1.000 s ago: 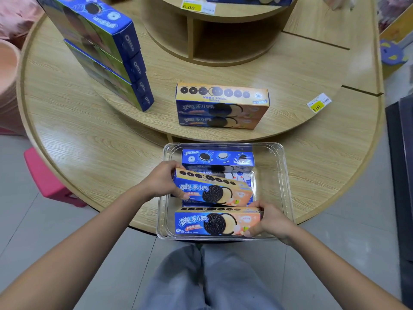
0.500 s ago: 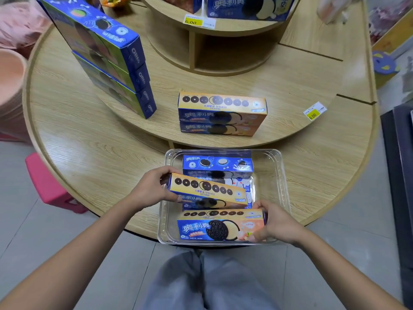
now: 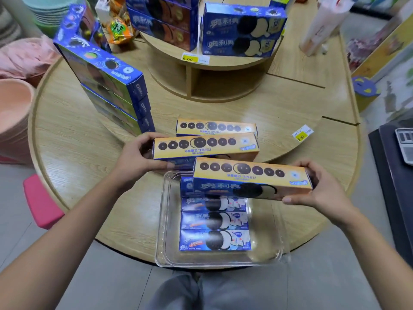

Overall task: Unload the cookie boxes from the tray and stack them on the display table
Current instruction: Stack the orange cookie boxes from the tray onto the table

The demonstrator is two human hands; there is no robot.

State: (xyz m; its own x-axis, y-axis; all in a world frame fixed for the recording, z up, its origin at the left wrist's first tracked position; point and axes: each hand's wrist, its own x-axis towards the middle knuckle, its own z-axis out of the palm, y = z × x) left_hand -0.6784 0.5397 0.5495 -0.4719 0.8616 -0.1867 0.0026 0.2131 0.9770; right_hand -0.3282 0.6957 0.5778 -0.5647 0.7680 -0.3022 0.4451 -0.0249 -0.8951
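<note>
My left hand (image 3: pixel 134 156) grips the left end of an orange-topped cookie box (image 3: pixel 205 145), held above the table's step just in front of the orange cookie stack (image 3: pixel 215 126) on the middle tier. My right hand (image 3: pixel 321 186) grips the right end of a second orange-topped cookie box (image 3: pixel 251 179), raised over the clear plastic tray (image 3: pixel 165 220). Blue cookie boxes (image 3: pixel 214 239) lie in a row inside the tray; its far end is hidden by the raised box.
A slanted stack of blue boxes (image 3: pixel 105 86) stands at the left on the round wooden display table (image 3: pixel 73 148). The top tier holds more boxes (image 3: pixel 241 32) and price tags (image 3: pixel 302 134). A pink stool (image 3: pixel 41 202) and pink basins (image 3: pixel 13 121) sit left.
Both hands have lifted an orange box each out of the tray: the left one moved up and forward to the middle tier, the right one rose above the tray. The view tilted upward.
</note>
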